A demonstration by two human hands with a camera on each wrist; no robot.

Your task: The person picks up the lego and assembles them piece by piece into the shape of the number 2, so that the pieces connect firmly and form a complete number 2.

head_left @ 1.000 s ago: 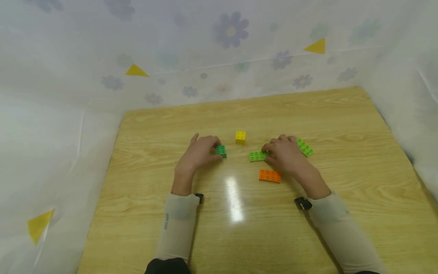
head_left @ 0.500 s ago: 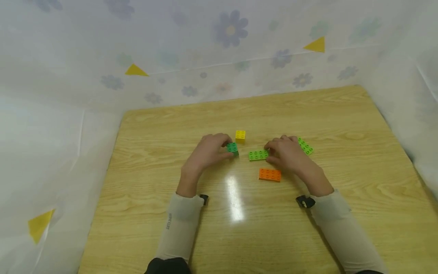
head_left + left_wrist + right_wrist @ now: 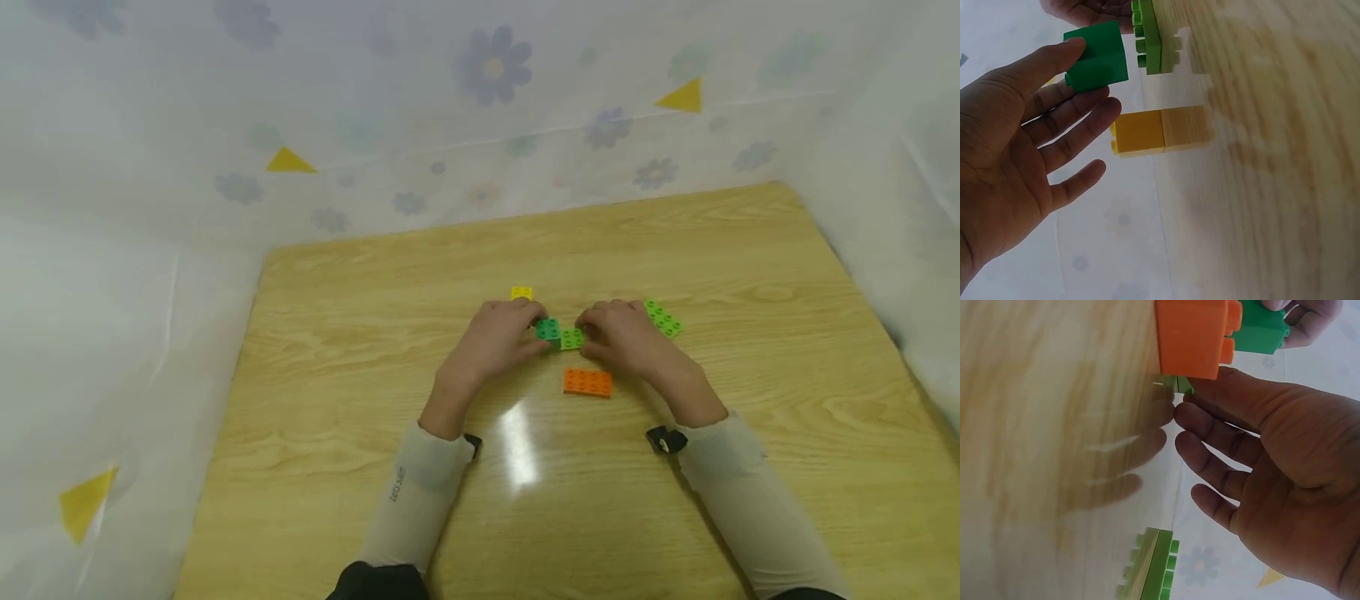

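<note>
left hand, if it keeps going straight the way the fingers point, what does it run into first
Probably the light green plate held by the right hand. The left hand pinches a dark green brick right beside that plate; whether they already touch is unclear.

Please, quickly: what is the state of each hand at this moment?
Left hand: pinches the dark green brick, beside the light green plate.
Right hand: fingers on the light green plate; whether it grips cannot be told.
</note>
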